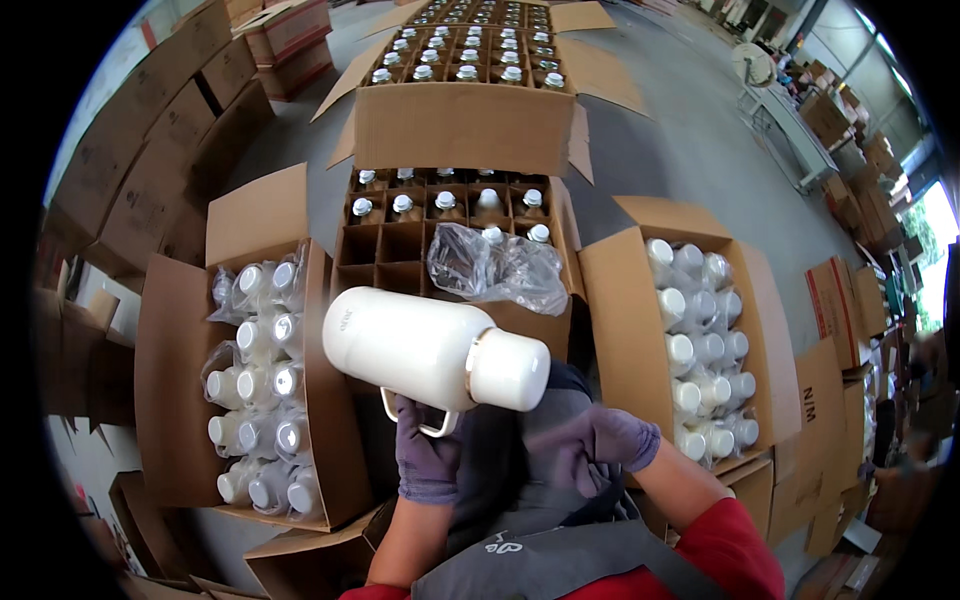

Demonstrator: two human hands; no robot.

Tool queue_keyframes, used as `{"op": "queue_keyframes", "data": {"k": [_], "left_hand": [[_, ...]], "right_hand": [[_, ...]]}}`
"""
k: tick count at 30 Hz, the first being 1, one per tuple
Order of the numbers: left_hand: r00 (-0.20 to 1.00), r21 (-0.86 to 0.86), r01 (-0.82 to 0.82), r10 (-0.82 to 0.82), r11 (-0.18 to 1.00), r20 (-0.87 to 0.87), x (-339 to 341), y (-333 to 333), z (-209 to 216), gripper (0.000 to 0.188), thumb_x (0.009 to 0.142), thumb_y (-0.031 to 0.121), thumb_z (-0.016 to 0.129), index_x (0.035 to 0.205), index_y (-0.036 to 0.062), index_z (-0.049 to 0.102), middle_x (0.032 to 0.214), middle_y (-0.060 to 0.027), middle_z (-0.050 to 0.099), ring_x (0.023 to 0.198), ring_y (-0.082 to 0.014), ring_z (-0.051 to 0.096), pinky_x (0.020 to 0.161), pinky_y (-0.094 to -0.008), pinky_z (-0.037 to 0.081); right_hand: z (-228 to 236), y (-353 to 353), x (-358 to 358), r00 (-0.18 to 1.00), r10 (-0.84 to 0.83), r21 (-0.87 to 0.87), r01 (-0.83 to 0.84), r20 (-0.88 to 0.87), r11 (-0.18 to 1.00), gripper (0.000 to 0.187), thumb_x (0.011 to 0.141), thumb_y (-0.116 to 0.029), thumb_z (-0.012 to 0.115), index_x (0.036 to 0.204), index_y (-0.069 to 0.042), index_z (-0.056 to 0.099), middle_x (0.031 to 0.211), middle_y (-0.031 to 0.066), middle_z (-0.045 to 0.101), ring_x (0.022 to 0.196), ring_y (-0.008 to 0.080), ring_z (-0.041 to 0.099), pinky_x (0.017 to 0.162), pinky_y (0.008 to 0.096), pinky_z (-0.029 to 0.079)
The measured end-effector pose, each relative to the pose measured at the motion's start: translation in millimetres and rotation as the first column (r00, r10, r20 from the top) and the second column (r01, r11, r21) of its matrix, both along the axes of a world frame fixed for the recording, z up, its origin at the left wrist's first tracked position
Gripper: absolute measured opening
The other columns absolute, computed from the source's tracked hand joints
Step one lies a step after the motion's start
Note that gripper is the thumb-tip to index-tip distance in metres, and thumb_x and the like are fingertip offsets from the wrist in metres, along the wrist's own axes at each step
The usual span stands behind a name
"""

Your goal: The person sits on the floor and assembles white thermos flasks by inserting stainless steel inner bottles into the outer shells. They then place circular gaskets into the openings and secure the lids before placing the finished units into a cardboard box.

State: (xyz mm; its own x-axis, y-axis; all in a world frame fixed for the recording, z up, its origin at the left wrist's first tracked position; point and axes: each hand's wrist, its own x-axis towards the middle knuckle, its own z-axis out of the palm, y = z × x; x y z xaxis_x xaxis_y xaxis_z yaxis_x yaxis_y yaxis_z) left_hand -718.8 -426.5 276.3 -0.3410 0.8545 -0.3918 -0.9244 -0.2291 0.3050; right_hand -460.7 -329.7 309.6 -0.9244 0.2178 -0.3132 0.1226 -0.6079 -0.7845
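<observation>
A large white thermos jug with a side handle and a white cup lid lies tilted in the air, its lid toward the right. My left hand, in a purple-grey glove, is closed round its handle from below. My right hand, gloved alike, is just right of and below the lid, apart from it. Its fingers are somewhat blurred but look stretched out and apart, holding nothing. Behind the jug, a divided carton holds several white-capped bottles, and a crumpled clear plastic bag lies over its near cells.
Open cartons of plastic-wrapped white jugs flank me, a left carton and a right carton. A farther carton of capped bottles stands ahead. Stacked boxes line the left; a long table stands far right.
</observation>
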Motion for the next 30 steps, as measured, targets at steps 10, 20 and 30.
{"op": "queue_keyframes", "data": {"k": [10, 20, 30], "left_hand": [[0.967, -0.170, -0.019, -0.025, 0.985, -0.252, 23.6, -80.9, 6.2, 0.043, 0.100, 0.026, 0.055, 0.135, 0.0028, 0.046, 0.129, -0.0129, 0.058, 0.115, -0.0249, 0.059, 0.093, -0.0366, 0.051], [0.702, -0.428, 0.267, -0.479, 0.863, -0.527, -24.2, -97.2, -3.4, 0.038, 0.093, 0.025, 0.066, 0.121, -0.0004, 0.059, 0.110, -0.0091, 0.067, 0.096, -0.0174, 0.066, 0.083, -0.0314, 0.053], [0.133, -0.408, 0.811, -0.812, 0.419, -0.569, -79.6, -11.8, 2.4, 0.031, 0.088, 0.019, 0.072, 0.112, 0.0036, 0.062, 0.096, -0.0002, 0.065, 0.089, -0.0085, 0.057, 0.080, -0.0287, 0.050]], "right_hand": [[4.1, -84.0, -52.8, 0.759, -0.651, 0.571, 0.525, 0.022, 0.631, 0.062, 0.087, -0.041, 0.067, 0.135, -0.007, 0.046, 0.129, 0.0190, 0.052, 0.109, 0.0295, 0.059, 0.098, 0.0464, 0.047], [31.9, 54.8, -75.2, 0.497, -0.003, 0.487, -0.848, 0.868, 0.211, 0.041, 0.096, -0.022, 0.057, 0.132, -0.004, 0.056, 0.134, 0.0117, 0.058, 0.124, 0.0204, 0.053, 0.105, 0.0337, 0.041], [-203.6, 277.1, -227.9, 0.436, -0.684, 0.782, -0.079, 0.584, 0.618, 0.077, 0.072, -0.031, 0.078, 0.129, 0.001, 0.039, 0.122, 0.0157, 0.049, 0.112, 0.0263, 0.048, 0.095, 0.0338, 0.039]]}}
